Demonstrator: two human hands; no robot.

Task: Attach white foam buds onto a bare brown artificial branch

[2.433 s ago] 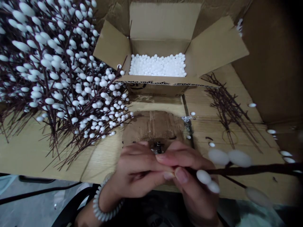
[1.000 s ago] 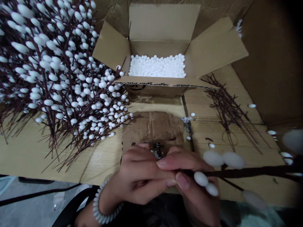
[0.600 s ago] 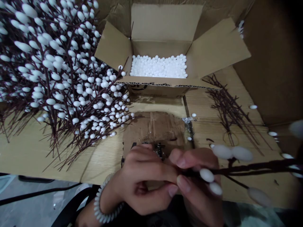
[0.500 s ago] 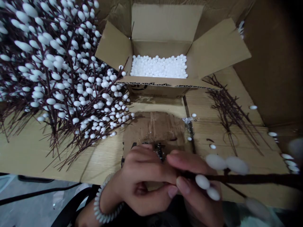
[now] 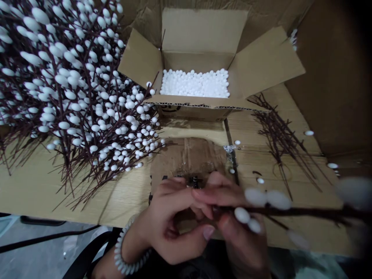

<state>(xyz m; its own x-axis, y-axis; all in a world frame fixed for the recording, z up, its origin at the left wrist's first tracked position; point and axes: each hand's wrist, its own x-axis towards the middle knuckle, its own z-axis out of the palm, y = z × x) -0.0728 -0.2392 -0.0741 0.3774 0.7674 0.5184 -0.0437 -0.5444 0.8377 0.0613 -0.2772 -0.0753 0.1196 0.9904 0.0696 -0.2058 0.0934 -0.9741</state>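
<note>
My right hand [image 5: 244,232] is closed around one end of a dark brown artificial berry branch [image 5: 305,212], which runs out to the right edge and blurs there. White oval berries [image 5: 241,215] sit on its twigs close to my fingers. My left hand [image 5: 174,221], with a coiled band on the wrist, meets the right at the branch's end. Its fingers are curled with the thumb bent in below; whatever they pinch is hidden behind the fingers. Beneath both hands lies a brown cardboard piece [image 5: 192,153].
At left is a big heap of white-berried branches [image 5: 72,93]. An open cardboard box [image 5: 264,64] at the back holds many white foam-like berries [image 5: 194,83]. Bare brown twigs [image 5: 287,143] lie at right, with loose berries [image 5: 260,181] scattered near a cardboard wall [image 5: 334,77].
My right index finger has slid left over the left fingers, and the branch has shifted slightly left and up. The left thumb and fingers have parted a little.
</note>
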